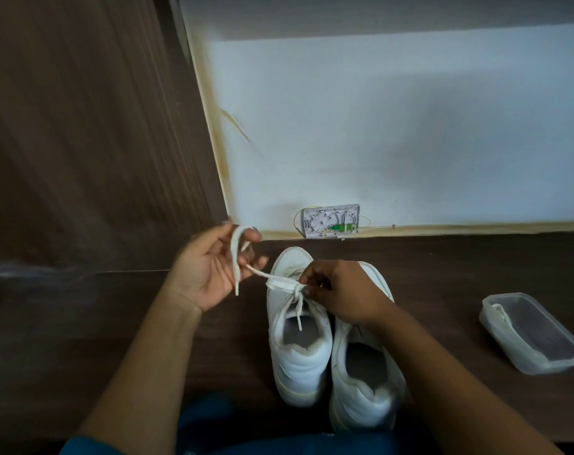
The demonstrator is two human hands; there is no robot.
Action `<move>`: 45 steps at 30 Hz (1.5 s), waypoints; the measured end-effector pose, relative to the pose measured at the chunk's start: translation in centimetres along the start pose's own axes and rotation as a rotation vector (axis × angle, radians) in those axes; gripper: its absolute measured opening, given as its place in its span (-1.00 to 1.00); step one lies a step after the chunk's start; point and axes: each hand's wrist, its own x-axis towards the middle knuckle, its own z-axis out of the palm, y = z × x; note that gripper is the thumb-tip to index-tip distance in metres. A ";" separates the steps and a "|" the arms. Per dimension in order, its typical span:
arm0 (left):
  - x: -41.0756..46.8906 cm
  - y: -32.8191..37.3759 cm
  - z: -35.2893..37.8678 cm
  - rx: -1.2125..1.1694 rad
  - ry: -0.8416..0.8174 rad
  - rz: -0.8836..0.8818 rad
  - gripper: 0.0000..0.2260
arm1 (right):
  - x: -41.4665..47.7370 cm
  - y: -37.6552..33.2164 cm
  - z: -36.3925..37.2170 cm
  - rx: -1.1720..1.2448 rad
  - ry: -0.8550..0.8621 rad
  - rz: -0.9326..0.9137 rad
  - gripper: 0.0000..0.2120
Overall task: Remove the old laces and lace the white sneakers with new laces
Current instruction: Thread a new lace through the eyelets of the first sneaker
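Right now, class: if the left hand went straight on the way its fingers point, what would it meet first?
Probably the white wall, low down near the wooden panel. The left hand, holding a lace, points its fingers forward; nothing else shows in that line, but depth is unclear.

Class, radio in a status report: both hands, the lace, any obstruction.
Left hand grips a loop of lace. Right hand pinches its knot on the sneaker. Nothing blocking; plastic container off right.

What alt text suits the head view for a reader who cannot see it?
The left hand holds up a white lace while the right hand pinches its knot on one white sneaker of a pair on a dark table. A plastic container sits to the right.
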 end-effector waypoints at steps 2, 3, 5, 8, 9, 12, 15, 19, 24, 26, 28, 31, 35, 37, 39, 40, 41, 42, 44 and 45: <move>-0.2 -0.5 0.8 0.278 -0.009 0.012 -0.84 | 0.0 0.0 0.0 -0.008 0.000 -0.003 -0.93; -0.3 -0.8 1.2 0.451 -0.006 0.023 -0.92 | 0.0 0.1 0.0 -0.010 0.001 -0.005 -0.93; -0.3 -1.3 1.6 0.726 -0.033 0.009 -0.84 | 0.0 0.1 0.1 -0.012 0.003 -0.009 -0.93; -0.3 -1.7 1.7 0.834 -0.069 -0.122 -0.72 | 0.1 0.3 0.1 -0.011 0.008 -0.011 -0.92; -0.4 -1.7 1.8 0.838 -0.060 -0.135 -0.72 | 0.1 0.3 0.1 -0.010 0.010 -0.008 -0.92; -0.3 -1.6 1.9 0.805 -0.048 -0.047 -0.86 | 0.1 0.3 0.2 -0.009 0.007 -0.007 -0.92; -0.4 -1.1 1.7 0.750 -0.051 -0.020 -0.84 | 0.2 0.3 0.1 -0.011 0.000 -0.003 -0.93; -0.1 -1.1 1.3 0.847 -0.129 -0.060 -0.58 | 0.1 0.2 0.0 -0.019 -0.001 -0.005 -0.93; 0.8 -2.0 1.1 1.139 -0.063 0.082 -0.79 | 0.0 0.0 -0.1 -0.033 0.000 -0.012 -0.92; 1.0 -2.3 1.0 1.170 -0.057 0.091 -0.75 | 0.0 0.0 -0.1 -0.031 0.006 -0.012 -0.90; 1.1 -2.6 1.0 1.194 -0.069 0.065 -0.66 | 0.0 0.0 0.0 -0.028 0.008 -0.011 -0.91; 1.0 -2.3 1.3 1.213 -0.070 -0.018 -0.68 | 0.0 0.1 0.0 -0.028 0.009 -0.012 -0.92; 0.5 -2.2 1.6 1.115 -0.081 -0.189 -0.64 | 0.0 0.1 0.0 -0.035 0.002 -0.015 -0.92; 0.5 -2.3 1.8 1.015 -0.047 -0.165 -0.65 | 0.1 0.0 0.0 -0.029 -0.001 -0.009 -0.93; 0.7 -2.3 2.0 0.969 0.049 -0.083 -0.69 | 0.1 0.1 0.0 -0.021 -0.002 0.000 -0.93; 0.8 -2.4 2.0 0.947 0.084 -0.054 -0.69 | 0.1 0.1 0.0 -0.020 -0.003 0.002 -0.92; 0.8 -2.5 2.1 0.918 0.099 -0.038 -0.67 | 0.1 0.1 0.0 -0.023 0.000 0.002 -0.91; 0.8 -2.6 2.2 0.889 0.103 -0.031 -0.66 | 0.0 0.0 0.0 -0.026 0.010 -0.003 -0.89; 0.9 -3.0 2.3 0.839 0.106 -0.021 -0.66 | -0.1 -0.3 -0.2 -0.028 0.070 -0.017 -0.82; 1.0 -3.1 2.3 0.825 0.112 -0.010 -0.67 | -0.3 -0.6 -0.4 -0.018 0.107 -0.017 -0.79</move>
